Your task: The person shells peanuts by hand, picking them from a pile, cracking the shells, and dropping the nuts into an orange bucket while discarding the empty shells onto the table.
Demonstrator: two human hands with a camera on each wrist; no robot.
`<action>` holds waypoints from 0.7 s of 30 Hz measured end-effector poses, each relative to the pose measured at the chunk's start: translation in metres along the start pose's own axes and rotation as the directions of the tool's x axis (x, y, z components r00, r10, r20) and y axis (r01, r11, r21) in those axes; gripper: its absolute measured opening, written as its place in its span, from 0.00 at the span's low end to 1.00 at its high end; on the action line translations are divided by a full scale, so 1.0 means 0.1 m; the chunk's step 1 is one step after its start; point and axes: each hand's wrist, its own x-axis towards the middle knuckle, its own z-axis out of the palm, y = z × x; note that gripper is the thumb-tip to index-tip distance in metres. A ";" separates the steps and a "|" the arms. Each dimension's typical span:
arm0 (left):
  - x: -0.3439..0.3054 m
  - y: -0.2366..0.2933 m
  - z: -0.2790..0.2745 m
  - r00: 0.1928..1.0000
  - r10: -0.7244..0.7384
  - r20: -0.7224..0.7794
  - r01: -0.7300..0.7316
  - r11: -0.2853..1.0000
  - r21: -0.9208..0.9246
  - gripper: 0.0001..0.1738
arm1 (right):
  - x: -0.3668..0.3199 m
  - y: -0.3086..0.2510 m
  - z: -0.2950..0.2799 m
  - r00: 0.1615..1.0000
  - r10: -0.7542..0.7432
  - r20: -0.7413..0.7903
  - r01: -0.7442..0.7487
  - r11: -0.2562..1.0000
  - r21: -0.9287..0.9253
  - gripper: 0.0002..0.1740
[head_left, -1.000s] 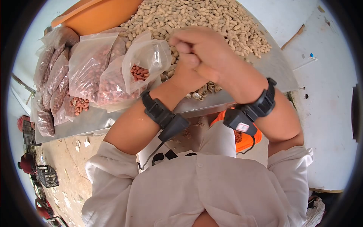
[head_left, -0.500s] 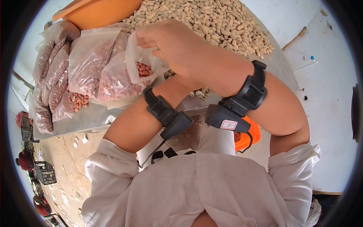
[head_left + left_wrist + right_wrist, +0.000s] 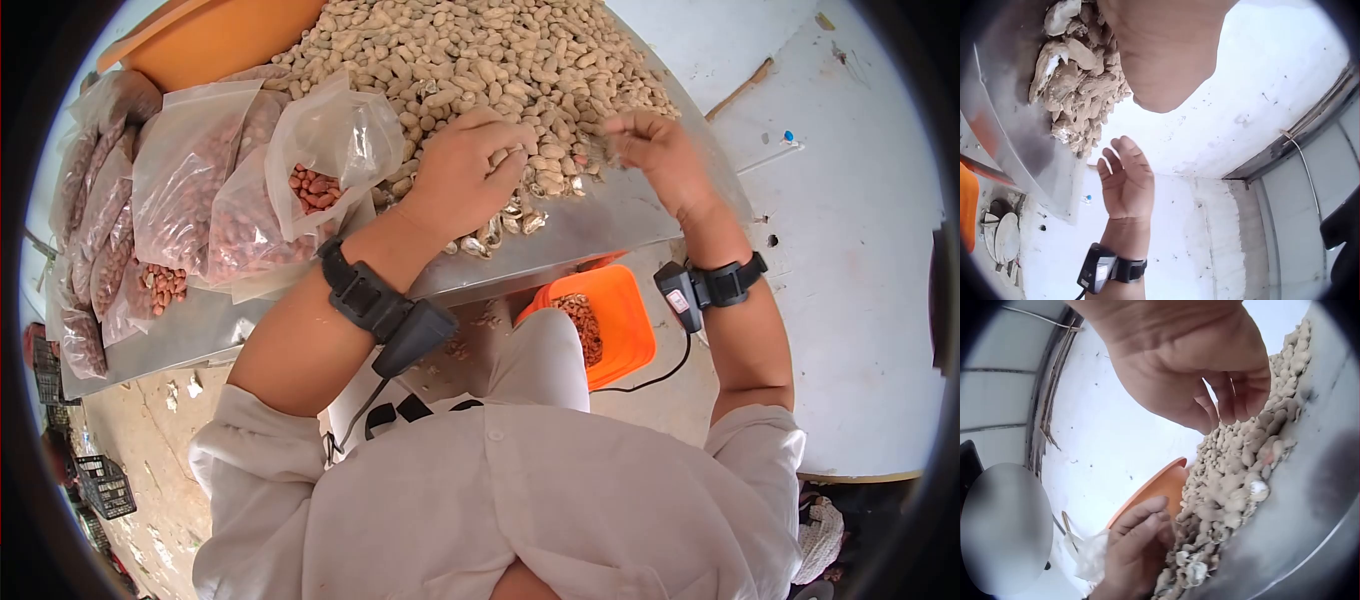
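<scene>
Unshelled peanuts (image 3: 480, 60) lie in a big heap on the metal table. At its near edge, my left hand (image 3: 455, 180) has its fingers curled and thumb against them, with what looks like a peanut pinched at the tips, mostly hidden. My right hand (image 3: 665, 165) hovers at the heap's right edge, fingers loosely bent and apart; the right wrist view shows its fingertips (image 3: 1241, 412) just above the peanuts, nothing visible in them. Left of my left hand stands an open clear bag (image 3: 365, 140) with red kernels (image 3: 315, 188) inside. Broken shells (image 3: 488, 236) lie by my left wrist.
Several filled bags (image 3: 195, 190) stand at the left, with loose kernels (image 3: 163, 287) before them. An orange basin (image 3: 220, 40) is behind. Below the table edge (image 3: 590, 243), an orange container (image 3: 628, 325) holds reddish bits. A white wall (image 3: 860, 250) is at the right.
My right hand crossed left to the open bag, then moved back right to the heap. My hands, together a second ago, are now apart. The view has shifted a little.
</scene>
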 end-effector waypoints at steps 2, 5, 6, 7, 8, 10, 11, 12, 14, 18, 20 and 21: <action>0.00 0.00 0.00 1.000 -0.020 0.003 0.020 1.000 -0.011 0.10 | -0.05 0.15 0.01 1.000 -0.022 0.020 0.025 0.983 -0.182 0.11; 0.02 0.02 -0.03 0.996 -0.069 0.048 0.069 0.998 -0.002 0.10 | -0.10 0.05 0.15 0.996 -0.044 0.080 0.060 0.976 -0.210 0.09; 0.02 0.02 -0.03 0.998 -0.054 0.043 0.053 0.999 0.009 0.10 | -0.08 0.05 0.20 0.990 -0.103 0.092 0.122 0.964 -0.237 0.10; 0.02 0.01 -0.03 0.999 -0.039 0.038 0.038 0.999 0.019 0.10 | -0.05 0.07 0.25 0.981 -0.160 0.105 0.183 0.947 -0.263 0.10; 0.02 0.00 -0.03 0.999 -0.024 0.032 0.023 0.999 0.030 0.10 | -0.03 0.09 0.31 0.969 -0.217 0.120 0.244 0.926 -0.289 0.10; 0.02 -0.01 -0.02 1.000 -0.010 0.026 0.010 1.000 0.016 0.10 | 0.02 0.10 0.44 0.951 -0.286 0.120 0.309 0.848 -0.430 0.09; 0.02 -0.02 -0.02 1.000 -0.005 0.021 0.005 1.000 0.009 0.10 | 0.04 0.10 0.48 0.940 -0.318 0.126 0.337 0.799 -0.497 0.08; 0.02 -0.01 -0.02 1.000 -0.008 0.027 0.008 1.000 -0.003 0.10 | 0.06 0.09 0.50 0.936 -0.327 0.129 0.346 0.788 -0.509 0.08; 0.02 0.00 -0.04 0.999 -0.015 0.039 0.016 1.000 -0.026 0.10 | 0.09 0.07 0.53 0.929 -0.344 0.139 0.363 0.766 -0.530 0.08; 0.01 0.01 -0.01 0.999 -0.035 0.004 0.035 0.998 -0.046 0.11 | 0.10 0.03 0.55 0.939 -0.322 0.120 0.330 0.750 -0.573 0.09; 0.02 0.01 -0.03 1.000 -0.017 -0.009 0.017 0.999 -0.027 0.12 | 0.07 0.02 0.57 0.918 -0.387 0.083 0.367 0.754 -0.546 0.08; 0.03 0.03 -0.03 0.999 -0.035 -0.028 0.034 0.998 -0.045 0.12 | 0.05 -0.01 0.58 0.928 -0.367 0.064 0.359 0.839 -0.408 0.08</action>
